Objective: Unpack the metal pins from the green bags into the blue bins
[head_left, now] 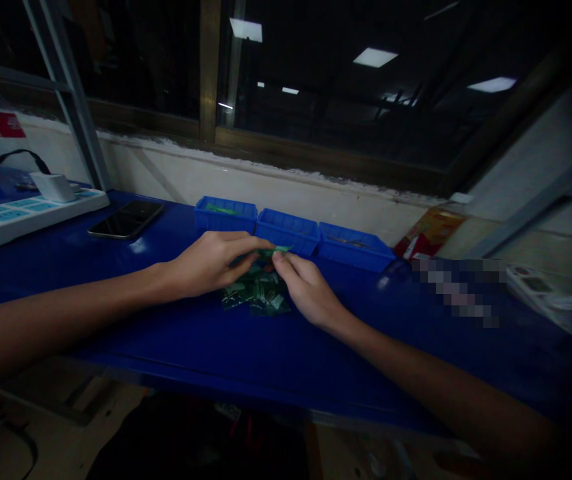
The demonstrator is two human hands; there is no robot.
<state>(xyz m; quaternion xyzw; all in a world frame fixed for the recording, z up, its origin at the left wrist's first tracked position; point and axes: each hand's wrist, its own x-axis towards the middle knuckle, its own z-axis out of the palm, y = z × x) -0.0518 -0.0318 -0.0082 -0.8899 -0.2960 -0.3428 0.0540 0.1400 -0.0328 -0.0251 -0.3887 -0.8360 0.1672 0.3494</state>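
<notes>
Both my hands meet over the blue table, just in front of the bins, at a small green plastic packet [280, 250]. My right hand [311, 287] pinches the packet between thumb and fingers. My left hand [221, 263] reaches in from the other side, its thumb and index finger closed at the packet's left end. Under and between the hands lies a pile of small, shiny green plastic packets [259, 293]. Fingers partly cover both the held packet and the pile, so what the packet contains cannot be made out.
Three blue bins line the back: a left bin [226, 223] with green pieces inside, a middle bin [286, 239] and a right bin [356, 255]. At left lie a phone [127, 220] and a power strip [31, 213]. An orange-and-red package [431, 233] stands back right.
</notes>
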